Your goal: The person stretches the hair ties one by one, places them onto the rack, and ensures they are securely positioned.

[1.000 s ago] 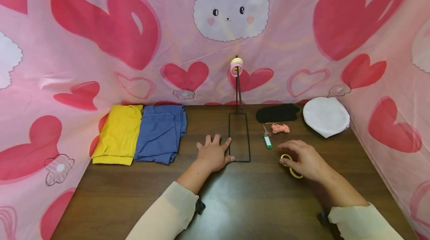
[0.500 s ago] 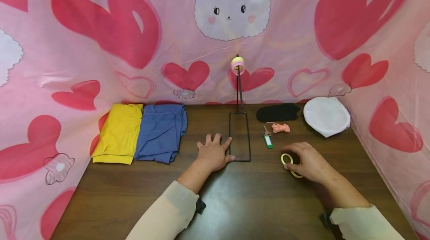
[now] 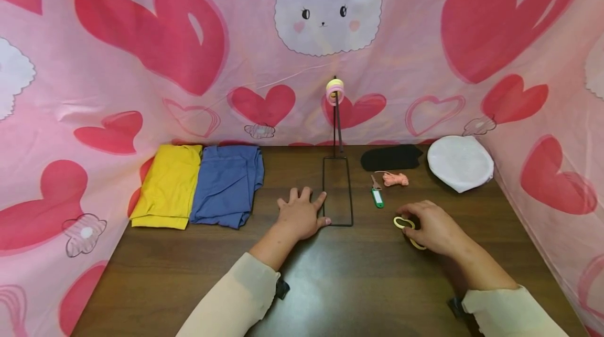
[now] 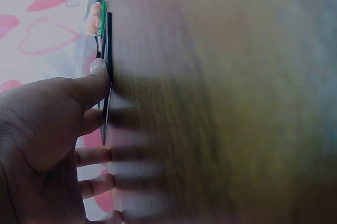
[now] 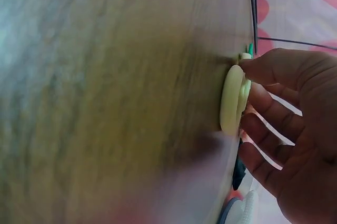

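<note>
My left hand [image 3: 297, 216] lies spread on the table, thumb and index finger across the near left side of a black wire stand's rectangular base [image 3: 351, 195]. Yellow and pink rings [image 3: 335, 85] hang on the stand's raised arm. Right of the stand, my right hand [image 3: 436, 229] pinches a soft yellow hair tie [image 3: 397, 223] between thumb and fingertips, squeezing it out of round. A second yellow hair tie [image 3: 418, 245] lies right beside it, partly hidden under the hand. In the right wrist view the nearer hair tie [image 5: 230, 100] shows in front of the thumb tip.
A key with a green tag [image 3: 377, 198], a pink cord bundle [image 3: 395, 179], a black flat pouch [image 3: 391, 158] and a round white item [image 3: 460, 163] lie at the back right. Folded yellow cloth [image 3: 166, 185] and blue cloth [image 3: 225, 185] lie left. A patterned curtain [image 3: 264, 64] encloses the table.
My right thumb and fingers have closed on the yellow hair tie, which goes from round to squeezed. The left hand stays in place on the stand's base.
</note>
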Demonstrator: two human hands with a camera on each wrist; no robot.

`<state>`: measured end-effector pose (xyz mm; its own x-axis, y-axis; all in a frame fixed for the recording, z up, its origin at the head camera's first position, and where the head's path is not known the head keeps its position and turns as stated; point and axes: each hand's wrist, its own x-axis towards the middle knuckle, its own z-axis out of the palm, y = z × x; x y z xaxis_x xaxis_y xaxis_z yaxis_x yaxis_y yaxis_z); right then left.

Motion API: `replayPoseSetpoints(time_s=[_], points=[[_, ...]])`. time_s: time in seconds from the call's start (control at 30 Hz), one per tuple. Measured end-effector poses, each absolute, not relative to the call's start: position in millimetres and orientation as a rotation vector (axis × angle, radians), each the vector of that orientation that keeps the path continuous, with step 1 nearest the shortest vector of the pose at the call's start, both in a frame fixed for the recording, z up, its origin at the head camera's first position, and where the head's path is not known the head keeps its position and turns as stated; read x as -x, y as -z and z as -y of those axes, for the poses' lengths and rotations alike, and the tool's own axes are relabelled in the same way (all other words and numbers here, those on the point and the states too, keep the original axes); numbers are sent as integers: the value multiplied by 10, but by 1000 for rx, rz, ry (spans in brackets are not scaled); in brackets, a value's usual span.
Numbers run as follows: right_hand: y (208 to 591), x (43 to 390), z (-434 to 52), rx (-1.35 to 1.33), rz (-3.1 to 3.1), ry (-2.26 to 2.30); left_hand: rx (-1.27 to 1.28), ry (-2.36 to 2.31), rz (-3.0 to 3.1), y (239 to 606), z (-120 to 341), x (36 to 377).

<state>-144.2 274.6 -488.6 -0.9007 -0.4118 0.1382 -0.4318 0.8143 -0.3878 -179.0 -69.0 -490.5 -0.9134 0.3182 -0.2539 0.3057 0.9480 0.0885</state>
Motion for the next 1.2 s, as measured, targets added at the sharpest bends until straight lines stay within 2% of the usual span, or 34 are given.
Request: replayPoseSetpoints(time_s=[0.63, 1.2], points=[[4859, 1476, -2709, -696, 2952, -672, -460, -71, -2828, 4902, 687, 1789], [4646, 1539, -2371, -842, 2695, -756, -463, -75, -2829, 4898, 692, 1788]])
